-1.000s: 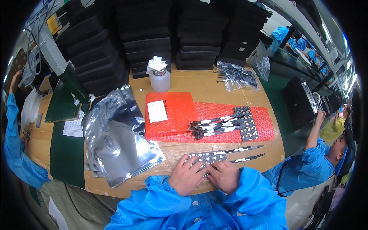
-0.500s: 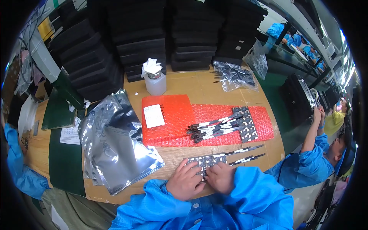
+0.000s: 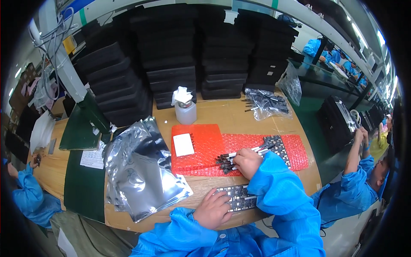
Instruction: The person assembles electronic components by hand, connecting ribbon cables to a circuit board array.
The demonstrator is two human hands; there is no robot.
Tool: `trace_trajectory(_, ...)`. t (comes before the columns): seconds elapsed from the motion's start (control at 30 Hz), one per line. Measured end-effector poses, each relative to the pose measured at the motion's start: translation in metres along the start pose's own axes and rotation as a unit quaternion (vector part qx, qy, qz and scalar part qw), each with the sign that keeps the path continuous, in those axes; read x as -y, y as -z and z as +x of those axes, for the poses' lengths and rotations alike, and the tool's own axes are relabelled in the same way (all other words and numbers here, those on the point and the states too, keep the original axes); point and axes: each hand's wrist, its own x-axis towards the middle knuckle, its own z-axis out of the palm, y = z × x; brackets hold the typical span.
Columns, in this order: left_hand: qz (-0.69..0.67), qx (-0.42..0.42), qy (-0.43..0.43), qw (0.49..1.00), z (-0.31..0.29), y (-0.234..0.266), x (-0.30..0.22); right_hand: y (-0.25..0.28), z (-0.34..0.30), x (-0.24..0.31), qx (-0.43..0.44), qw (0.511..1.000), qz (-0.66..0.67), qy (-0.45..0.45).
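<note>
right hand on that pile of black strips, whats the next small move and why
Probably close the right hand on one strip from the pile of black strips on the red bubble wrap and bring it down to the dark panel. The fingers already rest on the pile, and the left hand lies flat on the panel near the table edge, steadying it.

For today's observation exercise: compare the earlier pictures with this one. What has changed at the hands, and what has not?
The right hand left the circuit panel and reached forward onto the bundle of strips on the red bubble wrap. The left hand stays pressed on the panel; the silver bags lie unmoved.
</note>
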Motion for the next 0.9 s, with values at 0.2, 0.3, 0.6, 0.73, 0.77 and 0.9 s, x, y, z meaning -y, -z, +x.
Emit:
trace_trajectory(0.2, 0.008, 0.007, 0.001, 1.000, -0.001, 0.001, -0.001, 0.013, 0.000, -0.001, -0.015, 0.999, -0.010, 0.036)
trace_trajectory(0.3, 0.005, 0.011, 0.001, 1.000, 0.000, 0.001, 0.001, 0.036, 0.000, 0.004, -0.029, 0.999, 0.003, 0.025)
trace_trajectory(0.6, -0.023, -0.073, 0.033, 0.997, 0.002, 0.019, 0.008, 0.121, -0.015, 0.035, -0.204, 0.978, 0.022, 0.029)
trace_trajectory(0.73, 0.026, -0.045, 0.078, 0.996, 0.009, 0.025, 0.008, 0.116, -0.026, 0.048, -0.122, 0.992, 0.037, 0.016)
trace_trajectory(0.77, 0.040, -0.046, 0.067, 0.996, 0.009, 0.023, 0.010, 0.109, -0.028, 0.052, -0.092, 0.994, 0.051, 0.009)
trace_trajectory(0.9, 0.064, -0.046, 0.048, 0.996, 0.007, 0.013, 0.017, 0.071, -0.031, 0.060, 0.071, 0.988, 0.120, -0.061)
